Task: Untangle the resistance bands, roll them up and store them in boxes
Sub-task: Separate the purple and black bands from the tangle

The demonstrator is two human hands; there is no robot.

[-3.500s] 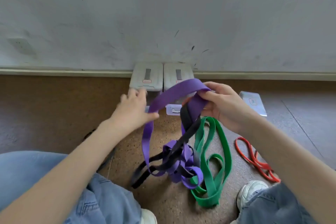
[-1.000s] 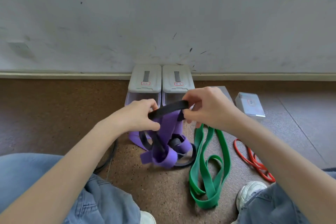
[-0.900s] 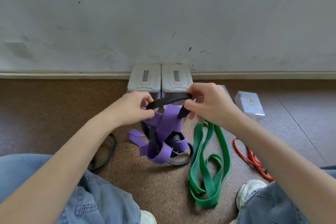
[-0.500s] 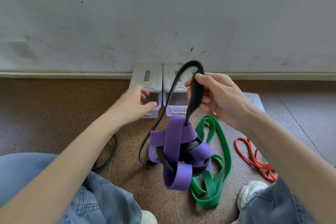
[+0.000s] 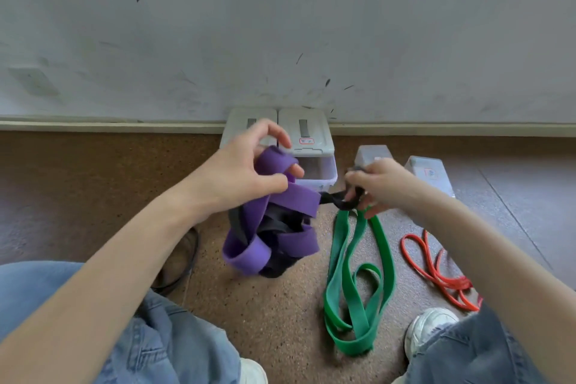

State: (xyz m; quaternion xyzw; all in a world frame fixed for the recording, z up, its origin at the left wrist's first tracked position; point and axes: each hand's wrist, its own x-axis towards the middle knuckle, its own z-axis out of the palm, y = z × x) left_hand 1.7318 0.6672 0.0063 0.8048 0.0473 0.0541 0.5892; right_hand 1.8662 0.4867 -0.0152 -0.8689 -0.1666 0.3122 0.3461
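Left hand (image 5: 246, 178) grasps the purple band (image 5: 274, 227), its tangle hanging above the floor (image 5: 280, 321). Right hand (image 5: 383, 184) pinches the black band (image 5: 338, 198) leading out of it. Green band (image 5: 358, 284) lies just beside; boxes (image 5: 308, 146) against the wall.

From my remote feed, the left hand (image 5: 246, 173) hides most of the left box (image 5: 237, 121) at twelve o'clock; box labels (image 5: 306, 141) are too small to read; black band (image 5: 280, 224) vanishes inside purple band (image 5: 280, 199) coils; red band (image 5: 436, 271) slips behind my right forearm.
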